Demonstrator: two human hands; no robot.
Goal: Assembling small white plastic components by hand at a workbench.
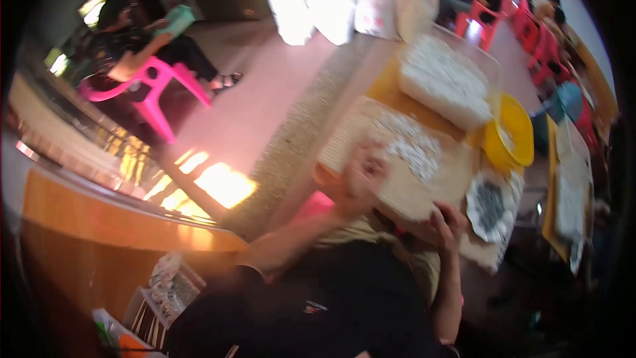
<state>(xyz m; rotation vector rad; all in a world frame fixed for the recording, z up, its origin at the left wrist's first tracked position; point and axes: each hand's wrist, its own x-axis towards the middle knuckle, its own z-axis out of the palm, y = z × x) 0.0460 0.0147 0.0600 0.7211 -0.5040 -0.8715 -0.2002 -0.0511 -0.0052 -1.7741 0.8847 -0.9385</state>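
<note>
A tan board or mat [344, 134] lies in front of me with a spread of small white pieces [414, 149] on it. Over its left side is my left hand [363, 176], smeared by motion, so I cannot make out its fingers or anything in them. My right hand [448, 224] is at the mat's near right edge, its fingers bent and drawn together; what they hold, if anything, is too small to name. Right of that hand sits a crinkled pale bag or dish [474, 215] of dark grey bits [490, 204].
A clear tub [495, 69] heaped with white material stands beyond the mat, beside a yellow basin [527, 136]. White sacks [377, 0] stand farther back. At left a person sits on a pink chair [151, 103]. An orange-brown surface [86, 232] borders my left.
</note>
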